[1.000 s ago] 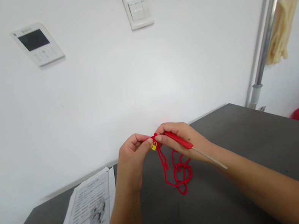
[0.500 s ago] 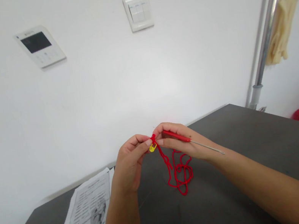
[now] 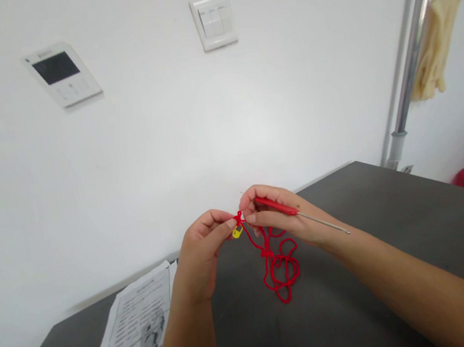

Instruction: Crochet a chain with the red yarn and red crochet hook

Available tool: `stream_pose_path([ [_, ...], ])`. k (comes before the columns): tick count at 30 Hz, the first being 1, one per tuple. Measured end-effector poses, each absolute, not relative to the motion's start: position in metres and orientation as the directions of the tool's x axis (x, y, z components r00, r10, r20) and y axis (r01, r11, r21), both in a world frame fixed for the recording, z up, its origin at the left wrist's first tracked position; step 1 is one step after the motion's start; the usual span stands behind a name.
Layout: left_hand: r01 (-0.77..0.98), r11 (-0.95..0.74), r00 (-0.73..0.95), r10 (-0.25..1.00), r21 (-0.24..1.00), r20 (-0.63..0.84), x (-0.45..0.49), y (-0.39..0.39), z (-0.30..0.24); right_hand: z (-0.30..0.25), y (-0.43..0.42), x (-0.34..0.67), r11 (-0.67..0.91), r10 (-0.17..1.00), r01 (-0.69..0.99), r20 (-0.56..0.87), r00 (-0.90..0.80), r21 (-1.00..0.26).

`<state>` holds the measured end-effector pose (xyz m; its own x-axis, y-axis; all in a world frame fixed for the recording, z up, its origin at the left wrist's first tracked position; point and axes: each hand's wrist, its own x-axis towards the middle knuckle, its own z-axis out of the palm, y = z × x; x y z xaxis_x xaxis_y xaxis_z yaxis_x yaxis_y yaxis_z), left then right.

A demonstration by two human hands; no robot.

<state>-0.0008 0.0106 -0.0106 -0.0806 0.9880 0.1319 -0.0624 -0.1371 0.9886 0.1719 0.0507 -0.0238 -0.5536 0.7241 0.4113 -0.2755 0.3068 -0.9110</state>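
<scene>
See yarn (image 3: 266,254) pinched in left grip (image 3: 199,248) beside marker (image 3: 237,233) and trailing onto table (image 3: 259,330), and hook (image 3: 277,206) clamped in right grip (image 3: 297,225). Probably light, soft, easily tangled; better to pinch near marker.

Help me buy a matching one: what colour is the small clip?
The clip is yellow, as the head view shows.

There are two hands (image 3: 201,252) (image 3: 294,227), one hook (image 3: 276,206), one yellow marker (image 3: 236,233), one worktop (image 3: 261,339), one switch panel (image 3: 214,21) and one monitor (image 3: 64,74).
</scene>
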Motion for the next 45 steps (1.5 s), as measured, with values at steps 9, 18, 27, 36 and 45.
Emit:
stream_pose_path([
  [9,0.1,-0.211,-0.15,0.963,0.972,0.224,0.0027,0.0086,-0.0095,-0.0233,0.0494,0.1702,0.417,0.764,-0.031,0.369,-0.53,-0.908],
  [18,0.179,-0.232,-0.109,0.961,0.956,0.254,0.0007,0.0081,-0.0114,-0.0233,0.0496,0.1705,0.384,0.77,-0.03,0.338,-0.541,-0.923],
  [27,0.24,-0.237,-0.097,0.959,0.941,0.266,-0.0025,0.0081,-0.0126,-0.0192,0.0463,0.1731,0.383,0.756,-0.038,0.337,-0.561,-0.923],
  [36,0.253,-0.245,-0.086,0.958,0.936,0.274,-0.0023,0.0086,-0.0124,-0.0229,0.0474,0.1706,0.391,0.772,-0.021,0.341,-0.536,-0.92],
  [45,0.308,-0.225,-0.129,0.953,0.924,0.275,0.0002,0.0042,-0.0087,-0.023,0.0465,0.1693,0.431,0.768,0.033,0.348,-0.537,-0.902],
])
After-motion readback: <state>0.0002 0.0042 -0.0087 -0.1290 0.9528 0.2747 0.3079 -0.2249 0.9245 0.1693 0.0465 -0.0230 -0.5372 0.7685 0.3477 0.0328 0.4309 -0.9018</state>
